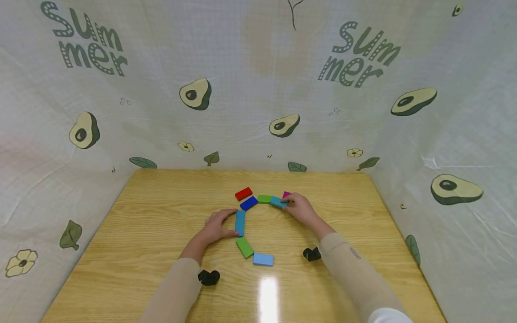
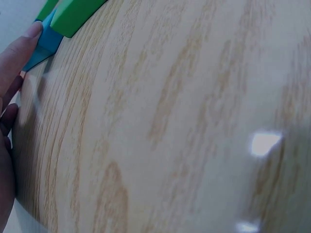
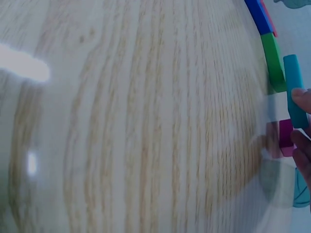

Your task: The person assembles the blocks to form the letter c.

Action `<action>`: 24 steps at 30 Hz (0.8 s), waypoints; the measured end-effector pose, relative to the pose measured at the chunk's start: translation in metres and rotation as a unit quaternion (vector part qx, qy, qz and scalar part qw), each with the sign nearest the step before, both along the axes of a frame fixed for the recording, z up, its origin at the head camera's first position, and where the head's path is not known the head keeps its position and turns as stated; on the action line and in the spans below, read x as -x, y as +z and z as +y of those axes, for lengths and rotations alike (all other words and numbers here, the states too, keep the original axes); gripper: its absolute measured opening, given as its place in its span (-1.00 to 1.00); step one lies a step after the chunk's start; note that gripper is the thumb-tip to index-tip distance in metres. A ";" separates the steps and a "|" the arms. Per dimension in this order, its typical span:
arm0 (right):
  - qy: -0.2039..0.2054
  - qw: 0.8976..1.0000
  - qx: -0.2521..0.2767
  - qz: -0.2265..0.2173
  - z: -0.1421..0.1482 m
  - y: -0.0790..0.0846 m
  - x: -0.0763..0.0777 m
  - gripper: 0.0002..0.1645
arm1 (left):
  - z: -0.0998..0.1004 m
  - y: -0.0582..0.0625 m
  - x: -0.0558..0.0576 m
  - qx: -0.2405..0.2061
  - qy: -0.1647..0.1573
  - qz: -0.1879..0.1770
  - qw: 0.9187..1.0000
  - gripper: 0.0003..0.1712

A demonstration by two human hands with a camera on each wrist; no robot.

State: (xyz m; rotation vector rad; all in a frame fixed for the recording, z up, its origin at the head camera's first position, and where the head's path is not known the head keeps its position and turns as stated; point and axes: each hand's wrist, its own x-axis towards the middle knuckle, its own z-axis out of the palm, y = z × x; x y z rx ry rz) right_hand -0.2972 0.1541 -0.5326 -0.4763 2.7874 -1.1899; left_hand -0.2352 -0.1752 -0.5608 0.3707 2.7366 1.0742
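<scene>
In the head view my left hand [image 1: 216, 226] spans a light-blue block [image 1: 240, 223], with fingers at its far end and thumb at its near end. The left wrist view shows that thumb [image 2: 33, 31] against the block [image 2: 47, 41], beside a green block [image 2: 73, 18]. My right hand [image 1: 300, 208] pinches a teal block [image 1: 277, 202] at its right end; its left end comes up to another green block [image 1: 264, 198]. From the right wrist, the teal block [image 3: 294, 90] appears raised off the wood. A magenta block [image 1: 286, 194] is partly hidden behind the right hand.
A dark-blue block [image 1: 248, 203] and a red block [image 1: 243, 194] lie at the back. Toward the front are a green block [image 1: 244, 247] and a pale-blue block [image 1: 263, 259]. The blocks form a curve on the wooden table [image 1: 161, 193]; a printed cloth [image 1: 242, 58] surrounds it.
</scene>
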 end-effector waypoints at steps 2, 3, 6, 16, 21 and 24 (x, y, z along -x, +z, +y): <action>-0.003 1.000 -0.005 0.002 0.001 0.000 -0.001 -0.74 | 0.000 -0.001 0.000 0.000 -0.001 0.001 1.000 -0.02; -0.004 1.000 -0.007 0.002 0.002 0.000 -0.001 -0.74 | 0.000 -0.001 0.001 -0.001 -0.001 0.001 1.000 -0.02; -0.006 1.000 -0.011 -0.002 0.004 0.000 -0.002 -0.74 | 0.000 -0.002 0.001 0.001 -0.002 0.001 1.000 -0.02; -0.013 1.000 -0.026 0.007 0.009 0.000 -0.002 -0.74 | -0.001 -0.002 0.000 -0.001 -0.005 0.007 1.000 -0.02; -0.017 0.999 -0.034 0.015 0.011 -0.003 -0.003 -0.74 | -0.001 -0.001 -0.001 -0.005 -0.004 0.006 1.000 -0.02; -0.016 0.999 -0.035 0.017 0.011 -0.004 -0.004 -0.75 | -0.001 -0.001 -0.001 -0.003 -0.004 0.002 1.000 -0.02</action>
